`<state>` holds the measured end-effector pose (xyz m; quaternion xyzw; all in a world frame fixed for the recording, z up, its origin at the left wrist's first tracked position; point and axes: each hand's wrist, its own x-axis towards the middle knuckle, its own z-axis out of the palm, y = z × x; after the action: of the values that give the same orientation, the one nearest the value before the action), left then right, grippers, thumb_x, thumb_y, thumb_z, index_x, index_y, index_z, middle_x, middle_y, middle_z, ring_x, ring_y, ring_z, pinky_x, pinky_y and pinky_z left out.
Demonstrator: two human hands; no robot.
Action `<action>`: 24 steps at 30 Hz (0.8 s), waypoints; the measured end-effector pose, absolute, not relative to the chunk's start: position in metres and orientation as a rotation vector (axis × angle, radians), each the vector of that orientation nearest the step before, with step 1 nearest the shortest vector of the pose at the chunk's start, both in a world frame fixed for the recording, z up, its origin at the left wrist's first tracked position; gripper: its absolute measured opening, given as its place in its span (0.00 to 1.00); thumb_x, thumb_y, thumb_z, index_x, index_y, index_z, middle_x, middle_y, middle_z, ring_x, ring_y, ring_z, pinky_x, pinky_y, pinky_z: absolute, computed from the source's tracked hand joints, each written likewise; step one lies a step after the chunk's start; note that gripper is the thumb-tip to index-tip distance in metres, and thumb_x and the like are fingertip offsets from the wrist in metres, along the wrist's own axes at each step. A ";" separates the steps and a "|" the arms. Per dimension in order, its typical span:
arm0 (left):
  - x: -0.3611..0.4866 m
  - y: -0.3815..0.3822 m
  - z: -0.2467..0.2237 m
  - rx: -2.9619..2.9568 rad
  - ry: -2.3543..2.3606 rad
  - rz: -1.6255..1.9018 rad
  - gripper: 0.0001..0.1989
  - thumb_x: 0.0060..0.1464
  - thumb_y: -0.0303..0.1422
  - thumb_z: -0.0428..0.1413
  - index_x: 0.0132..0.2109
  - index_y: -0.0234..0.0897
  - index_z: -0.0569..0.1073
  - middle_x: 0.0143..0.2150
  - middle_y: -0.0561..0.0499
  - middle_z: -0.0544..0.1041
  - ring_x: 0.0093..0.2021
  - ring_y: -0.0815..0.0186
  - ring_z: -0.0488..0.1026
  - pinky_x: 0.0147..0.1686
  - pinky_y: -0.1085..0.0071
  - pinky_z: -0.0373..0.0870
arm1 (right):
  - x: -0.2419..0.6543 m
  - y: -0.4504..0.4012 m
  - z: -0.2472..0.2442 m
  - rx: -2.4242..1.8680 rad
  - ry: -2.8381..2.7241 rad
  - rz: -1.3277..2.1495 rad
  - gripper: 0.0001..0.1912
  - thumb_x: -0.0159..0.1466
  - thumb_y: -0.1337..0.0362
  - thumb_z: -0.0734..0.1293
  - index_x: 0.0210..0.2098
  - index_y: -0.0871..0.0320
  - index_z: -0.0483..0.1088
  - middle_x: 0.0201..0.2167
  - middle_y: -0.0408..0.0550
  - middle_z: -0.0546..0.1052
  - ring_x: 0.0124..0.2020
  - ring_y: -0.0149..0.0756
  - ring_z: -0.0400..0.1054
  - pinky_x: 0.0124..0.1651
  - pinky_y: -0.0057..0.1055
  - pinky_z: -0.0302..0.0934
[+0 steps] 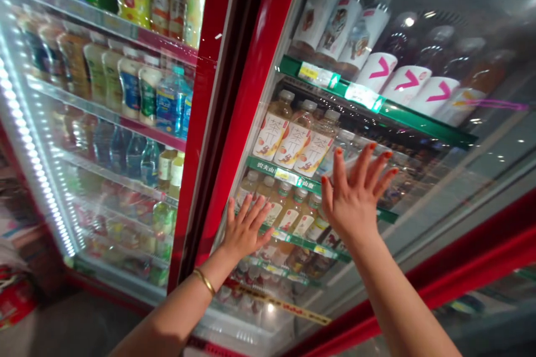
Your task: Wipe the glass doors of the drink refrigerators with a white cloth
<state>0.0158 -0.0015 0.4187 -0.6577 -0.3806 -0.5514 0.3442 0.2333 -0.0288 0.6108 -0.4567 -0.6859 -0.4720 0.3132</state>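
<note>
Both hands are raised before the glass door of a red-framed drinks cooler. My left hand (247, 228), with a gold bangle (204, 281) on its wrist, has its fingers spread and holds nothing. It appears in front of the lower shelf of small bottles (290, 217). Higher and to the right, my right hand (355, 195) is also spread and holds nothing; its orange nails point upward. Tea bottles with white labels (298, 145) stand to its left behind the glass. Whether either palm touches the glass, I cannot tell.
A red door frame (247, 95) runs between the two cooler sections. The left section holds shelves of bottles (140, 86) beside a bright light strip (36, 162). White-labelled bottles (318, 17) fill the upper right shelf. Another red frame (473, 251) crosses the lower right.
</note>
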 end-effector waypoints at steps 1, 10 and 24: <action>0.015 -0.002 0.418 -1.720 -0.990 -1.427 0.44 0.70 0.47 0.56 0.83 0.40 0.48 0.79 0.44 0.65 0.86 0.58 0.41 0.83 0.41 0.32 | 0.219 -0.025 0.613 -1.187 -1.821 -1.234 0.47 0.77 0.56 0.64 0.83 0.42 0.29 0.83 0.51 0.18 0.83 0.75 0.20 0.75 0.87 0.35; 0.003 -0.023 0.445 -1.741 -0.996 -1.499 0.38 0.68 0.39 0.60 0.80 0.47 0.59 0.75 0.50 0.72 0.83 0.66 0.51 0.83 0.57 0.42 | 0.251 -0.039 0.533 -1.232 -1.982 -1.169 0.41 0.78 0.56 0.62 0.82 0.33 0.36 0.86 0.40 0.37 0.85 0.62 0.27 0.79 0.78 0.36; 0.012 0.009 0.496 -1.750 -0.902 -1.388 0.41 0.71 0.42 0.56 0.83 0.45 0.50 0.82 0.50 0.57 0.86 0.60 0.36 0.84 0.46 0.27 | 0.243 -0.036 0.495 -1.328 -1.746 -1.223 0.43 0.78 0.51 0.60 0.84 0.42 0.33 0.86 0.51 0.41 0.86 0.55 0.23 0.81 0.72 0.27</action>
<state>0.0117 0.0086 0.4956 -0.6784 -0.3495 -0.5378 0.3583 0.2435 -0.0363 0.4954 -0.5027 -0.6610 -0.4630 0.3099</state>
